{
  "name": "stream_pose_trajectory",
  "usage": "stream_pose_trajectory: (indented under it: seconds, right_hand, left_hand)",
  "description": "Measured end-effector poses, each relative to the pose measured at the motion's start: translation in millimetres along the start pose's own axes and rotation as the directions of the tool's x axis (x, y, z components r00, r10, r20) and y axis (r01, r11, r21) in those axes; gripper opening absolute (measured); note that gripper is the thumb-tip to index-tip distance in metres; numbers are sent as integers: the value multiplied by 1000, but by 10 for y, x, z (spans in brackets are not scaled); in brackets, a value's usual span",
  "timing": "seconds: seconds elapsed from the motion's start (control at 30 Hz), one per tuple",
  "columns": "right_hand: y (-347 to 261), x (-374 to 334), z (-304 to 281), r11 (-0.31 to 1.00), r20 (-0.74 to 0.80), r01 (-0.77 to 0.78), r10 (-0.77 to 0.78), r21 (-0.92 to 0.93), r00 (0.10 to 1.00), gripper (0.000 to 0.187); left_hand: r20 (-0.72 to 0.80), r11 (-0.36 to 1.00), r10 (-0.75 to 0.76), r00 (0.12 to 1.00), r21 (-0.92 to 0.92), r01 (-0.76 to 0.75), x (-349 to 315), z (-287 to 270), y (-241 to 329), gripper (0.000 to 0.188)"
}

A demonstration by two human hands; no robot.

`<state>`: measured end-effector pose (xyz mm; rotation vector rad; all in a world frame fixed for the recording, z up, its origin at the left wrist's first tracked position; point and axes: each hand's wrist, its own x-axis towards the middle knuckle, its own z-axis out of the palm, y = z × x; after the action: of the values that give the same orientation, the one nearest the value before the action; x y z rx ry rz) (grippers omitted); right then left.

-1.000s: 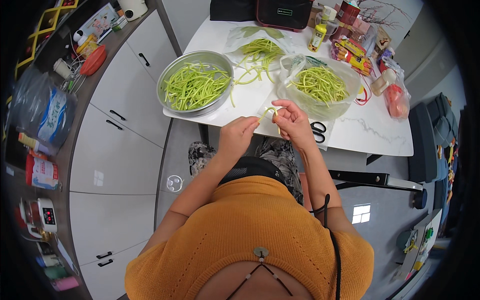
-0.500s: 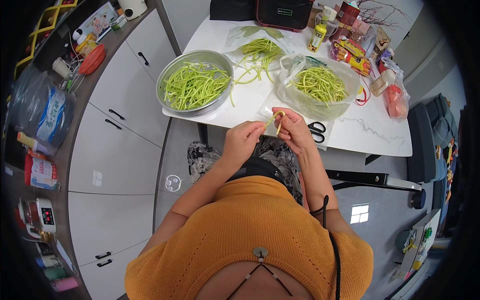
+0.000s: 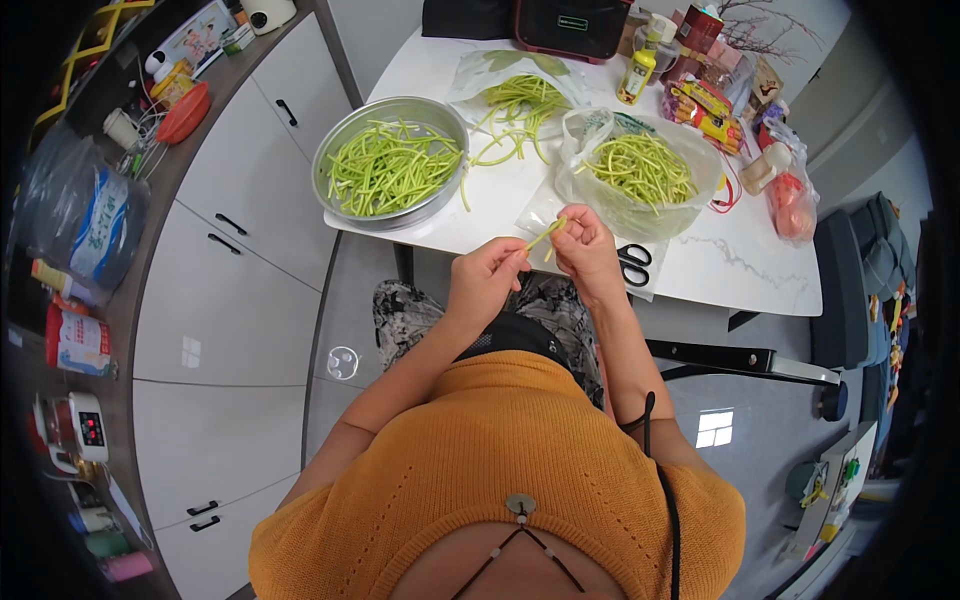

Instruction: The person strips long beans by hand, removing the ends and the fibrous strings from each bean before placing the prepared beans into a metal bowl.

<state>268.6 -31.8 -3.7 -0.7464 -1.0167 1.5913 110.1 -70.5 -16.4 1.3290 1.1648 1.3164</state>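
Between my two hands a thin green vegetable stem (image 3: 542, 238) is stretched, just off the table's near edge. My left hand (image 3: 487, 280) pinches its lower end between thumb and fingertips. My right hand (image 3: 587, 252) grips the other end, where the stem bends over and a short pale piece hangs down. Ahead to the left, a round metal pan (image 3: 327, 200) holds a pile of cut green stems (image 3: 390, 168). Ahead to the right, a clear plastic bag (image 3: 690, 205) is full of stem pieces (image 3: 643, 170). Longer whole stems (image 3: 522, 104) spill from another plastic bag farther back.
Black-handled scissors (image 3: 634, 265) lie by the table edge, right of my right hand. A yellow bottle (image 3: 636, 76), snack packets (image 3: 708, 112) and a bag of red fruit (image 3: 792, 205) stand on the right of the white table (image 3: 740, 265). White cabinets (image 3: 235, 290) run along the left.
The stem was bent in a high loop between my hands; now it runs straighter, folded at my right fingertips. My right hand has turned and risen slightly, its fingers closer together.
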Motion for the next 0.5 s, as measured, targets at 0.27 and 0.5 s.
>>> stream_pose_trajectory:
  seconds: [0.27,0.5]
  right_hand:
    - [138,-27,34,814,-21,115,-154,-570,988,10]
    - [-164,14,-80,582,18,133,-200,-802,980,9]
  left_hand:
    - [38,967,-82,996,-237,88,83,-100,-110,17]
    - [-42,955,-129,991,-274,113,148,-180,-85,18]
